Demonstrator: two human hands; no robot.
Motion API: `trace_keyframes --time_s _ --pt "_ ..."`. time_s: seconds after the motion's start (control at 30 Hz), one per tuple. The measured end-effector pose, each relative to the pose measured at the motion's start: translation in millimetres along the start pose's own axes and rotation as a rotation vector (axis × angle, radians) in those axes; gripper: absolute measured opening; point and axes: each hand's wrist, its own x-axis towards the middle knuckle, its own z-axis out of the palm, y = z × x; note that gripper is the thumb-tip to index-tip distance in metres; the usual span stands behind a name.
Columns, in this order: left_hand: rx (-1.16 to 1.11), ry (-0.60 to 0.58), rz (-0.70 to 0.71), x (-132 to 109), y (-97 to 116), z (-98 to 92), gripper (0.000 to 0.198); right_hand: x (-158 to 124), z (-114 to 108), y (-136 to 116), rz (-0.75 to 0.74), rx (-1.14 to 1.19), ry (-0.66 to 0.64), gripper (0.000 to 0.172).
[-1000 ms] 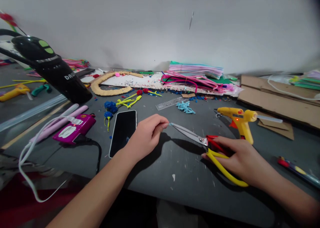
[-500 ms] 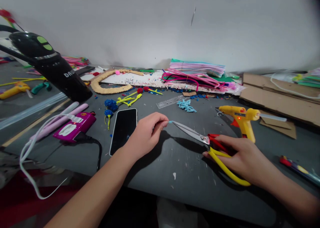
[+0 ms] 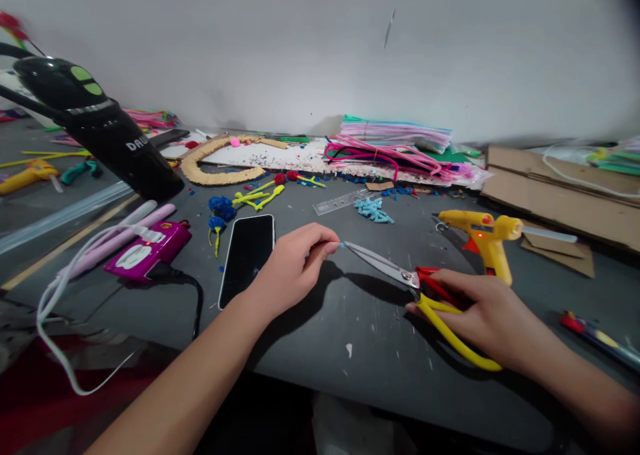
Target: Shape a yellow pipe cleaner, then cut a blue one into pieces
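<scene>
My left hand point(image 3: 303, 258) pinches a small light-blue piece point(image 3: 342, 244) between thumb and fingertips, so only its end shows. Wrapped round the red and yellow handles of a pair of scissors point(image 3: 383, 266) is my right hand point(image 3: 483, 318). The blade tips point left and meet the end of the blue piece; the blades look nearly closed. Beyond the hands lies a small heap of cut light-blue pieces point(image 3: 374, 210), beside a clear ruler point(image 3: 340, 204). A phone point(image 3: 246, 258) with a dark screen rests just left of my left hand.
A yellow glue gun point(image 3: 483, 232) with a lit red light stands behind my right hand. Cardboard point(image 3: 560, 182) lies at the right, bundled pink stems point(image 3: 390, 155) at the back. A purple power strip point(image 3: 147, 252) with cables and a black handheld vacuum point(image 3: 117, 138) occupy the left.
Both hands and the scissors hold almost the same position. Slightly less of the light-blue piece shows at my left fingertips. The view has shifted a little.
</scene>
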Motion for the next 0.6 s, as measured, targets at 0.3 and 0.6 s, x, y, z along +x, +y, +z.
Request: trace_keyframes --time_s 0.3,0.6 --pt "-0.001 0.016 -0.028 -0.3 0.0 0.8 0.015 -0.6 -0.9 2.8 0.005 -0.015 -0.088 0.037" --pt "-0.008 0.038 -0.014 0.3 0.2 0.5 0.013 -4.2 0.4 -2.2 0.106 0.001 -0.033 0.042"
